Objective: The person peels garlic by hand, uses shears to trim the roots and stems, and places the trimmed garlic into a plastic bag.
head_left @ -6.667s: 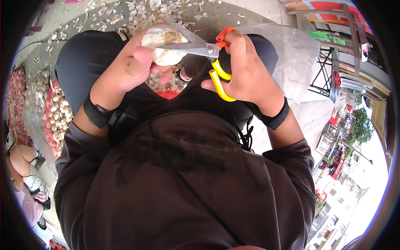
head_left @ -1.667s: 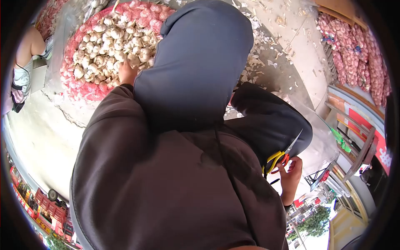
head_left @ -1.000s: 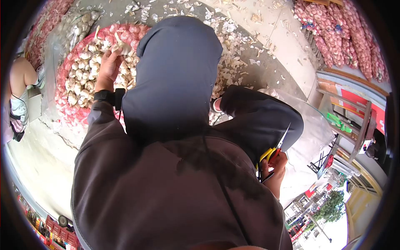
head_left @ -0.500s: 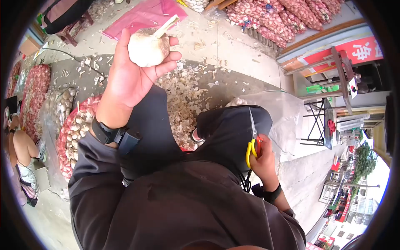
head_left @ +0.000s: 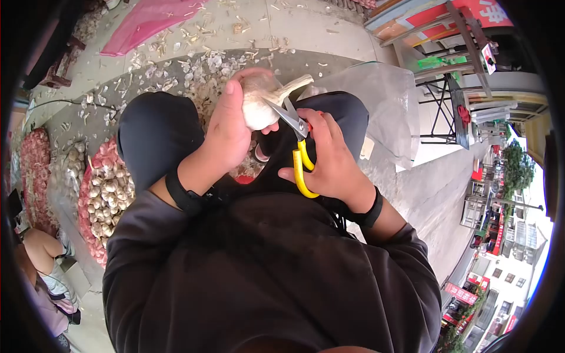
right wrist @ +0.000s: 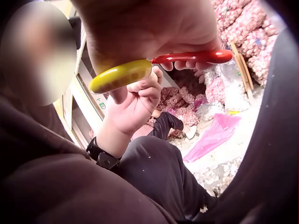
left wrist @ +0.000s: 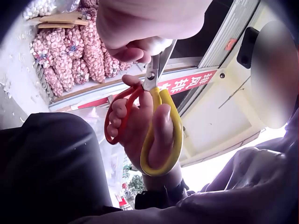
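In the head view the left hand grips a large white garlic bulb, its cut-looking stalk pointing right. The right hand has its fingers and thumb through the handles of scissors, one yellow and one red. The blades are parted, close against the bulb at the base of the stalk. From the left wrist view, the right hand holds the scissors below the left hand. The right wrist view hides the blades behind the right hand.
A red net sack of garlic bulbs stands left of the person's knee. Peelings litter the floor ahead. A clear plastic bag lies to the right, near a folding-leg table. Another person's leg shows at left.
The left hand has brought the bulb from the raised position down to the middle. The scissors have risen from the right thigh to the bulb, and their blades have parted.
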